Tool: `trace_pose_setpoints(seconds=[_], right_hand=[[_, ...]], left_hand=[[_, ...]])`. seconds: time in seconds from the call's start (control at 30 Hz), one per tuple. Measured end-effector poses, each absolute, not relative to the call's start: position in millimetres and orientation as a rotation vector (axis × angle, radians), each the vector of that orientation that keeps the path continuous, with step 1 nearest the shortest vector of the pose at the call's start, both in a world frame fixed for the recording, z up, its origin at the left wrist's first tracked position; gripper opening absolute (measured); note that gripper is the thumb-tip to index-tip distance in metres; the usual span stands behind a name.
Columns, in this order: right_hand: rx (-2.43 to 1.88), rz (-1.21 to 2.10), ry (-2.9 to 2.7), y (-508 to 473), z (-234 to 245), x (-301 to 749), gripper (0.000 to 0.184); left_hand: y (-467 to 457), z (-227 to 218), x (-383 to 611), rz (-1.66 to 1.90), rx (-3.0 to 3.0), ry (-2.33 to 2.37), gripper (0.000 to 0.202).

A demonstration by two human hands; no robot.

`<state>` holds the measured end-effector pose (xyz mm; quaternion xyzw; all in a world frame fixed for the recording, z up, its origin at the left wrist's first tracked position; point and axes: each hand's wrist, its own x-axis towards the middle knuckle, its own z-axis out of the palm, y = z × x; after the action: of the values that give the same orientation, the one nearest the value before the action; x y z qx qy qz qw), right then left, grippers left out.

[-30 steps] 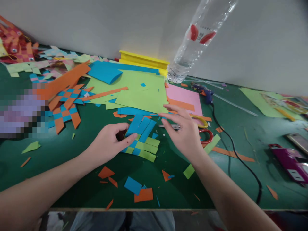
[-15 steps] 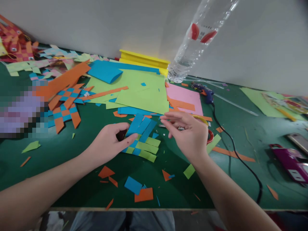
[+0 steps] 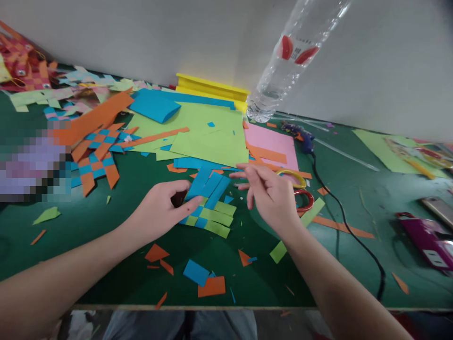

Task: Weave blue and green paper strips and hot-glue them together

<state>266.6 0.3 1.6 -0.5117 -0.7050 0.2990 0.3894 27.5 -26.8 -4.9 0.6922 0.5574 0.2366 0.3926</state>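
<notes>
My left hand (image 3: 166, 206) pinches a woven piece of blue and green paper strips (image 3: 208, 198) between thumb and fingers. Its blue strips point up and away, and its loose green ends stick out to the right. My right hand (image 3: 267, 191) is just right of the blue strips, fingers apart, with nothing visible in it. Behind that hand lie scissors with one yellow and one red handle loop (image 3: 305, 200); their blades are mostly hidden. Left of the left hand are woven orange and blue paper pieces (image 3: 97, 163).
Green sheets (image 3: 212, 137) and a pink sheet (image 3: 272, 141) lie behind my hands. A tall clear bottle (image 3: 283, 75) stands at the wall. A blue glue gun (image 3: 305, 140) trails a black cord (image 3: 339, 203) to the front right. Paper scraps (image 3: 211, 286) lie along the front edge.
My right hand has shifted left toward the blue strips, its fingers spreading apart. More of the scissor handles shows. My left hand and the woven piece have stayed in place.
</notes>
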Motion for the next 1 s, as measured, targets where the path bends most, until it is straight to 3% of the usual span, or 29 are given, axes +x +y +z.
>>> trace_pose_setpoints(seconds=[0.17,0.43,0.57,0.9,1.0], right_hand=[[-1.314,0.685,-1.724,4,0,268,0.024],[-1.178,0.307,-1.979,12,-4,273,0.052],[-1.172,0.285,-1.996,14,-6,275,0.06],[-1.191,0.774,-1.659,10,-1,269,0.024],[-1.264,0.697,-1.721,9,0,267,0.016]], left_hand=[[-28,-4,28,0.604,1.769,1.421,0.04],[-27,-2,28,0.617,1.773,1.407,0.04],[-27,-3,28,0.607,1.764,1.406,0.04],[-28,-2,28,0.607,1.769,1.408,0.041],[-28,-1,28,0.611,1.768,1.398,0.04]])
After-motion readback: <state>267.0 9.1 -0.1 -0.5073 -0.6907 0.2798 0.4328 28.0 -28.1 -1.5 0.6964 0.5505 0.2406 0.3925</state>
